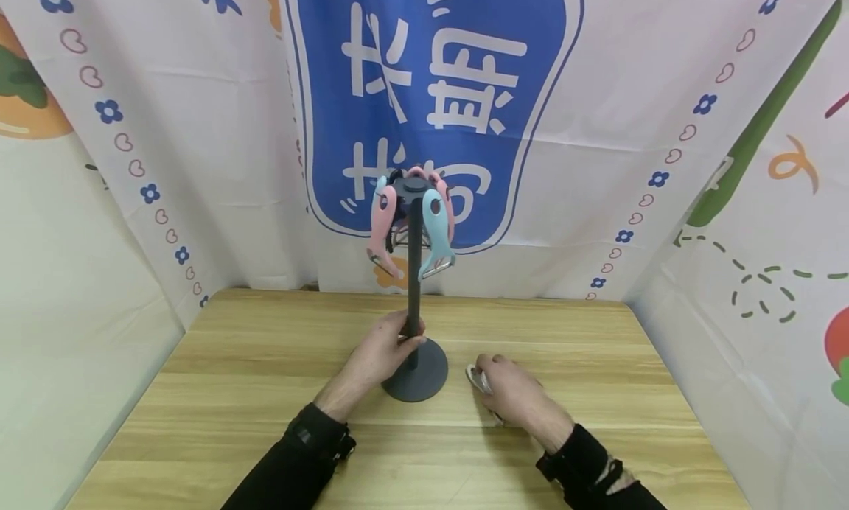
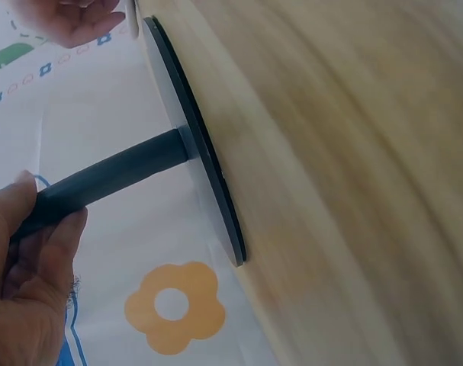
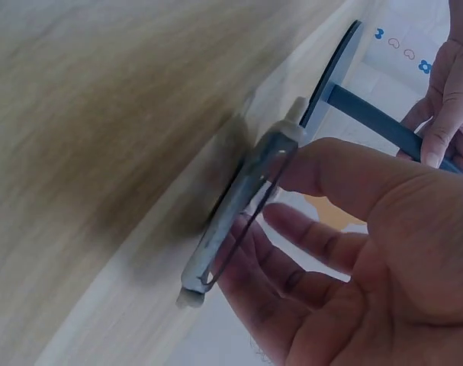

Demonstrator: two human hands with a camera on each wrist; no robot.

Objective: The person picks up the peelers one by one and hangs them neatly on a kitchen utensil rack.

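Observation:
A dark grey stand [image 1: 414, 289] with a round base [image 1: 427, 374] stands upright on the wooden table. Pink peelers [image 1: 382, 219] and light blue peelers [image 1: 435, 219] hang round its top, along with a black piece partly hidden behind them. My left hand [image 1: 385, 344] grips the lower pole [image 2: 113, 177], thumb on one side and fingers on the other. To the right of the base, my right hand [image 1: 514, 392] holds a white peeler [image 3: 242, 206] close over the tabletop. Its metal blade faces the right wrist camera, while the palm hides most of its handle.
The wooden table [image 1: 265, 392] ends at a hanging printed cloth [image 1: 252, 163] behind the stand. Similar white cloth walls [image 1: 749, 259] close off the left and right sides. Dark sleeves and wrist straps cover both forearms.

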